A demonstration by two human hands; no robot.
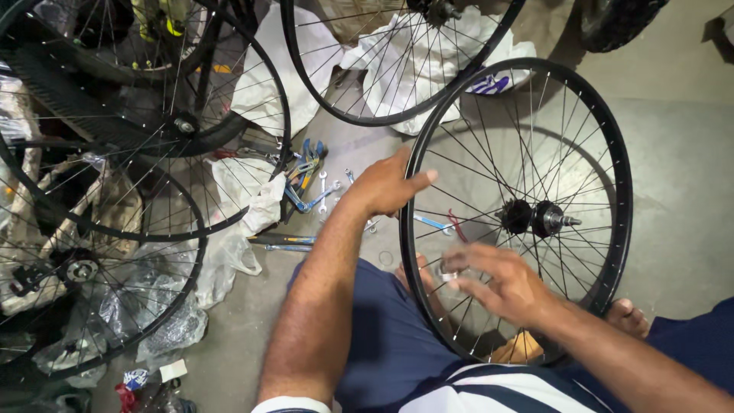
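Note:
A black spoked bicycle wheel (619,145) stands upright on the concrete floor in front of me, its hub (535,218) at the centre. My left hand (386,187) grips the rim on its left side. My right hand (501,279) is blurred, low among the spokes, fingers curled around a small shiny part I cannot identify. My legs in dark blue shorts are below, and my bare toes (627,313) show past the lower rim.
Several more black wheels (191,229) lean at the left and top. Spanners and blue-handled pliers (306,183) lie on the floor by white plastic bags (245,199). Bare concrete (680,191) lies to the right.

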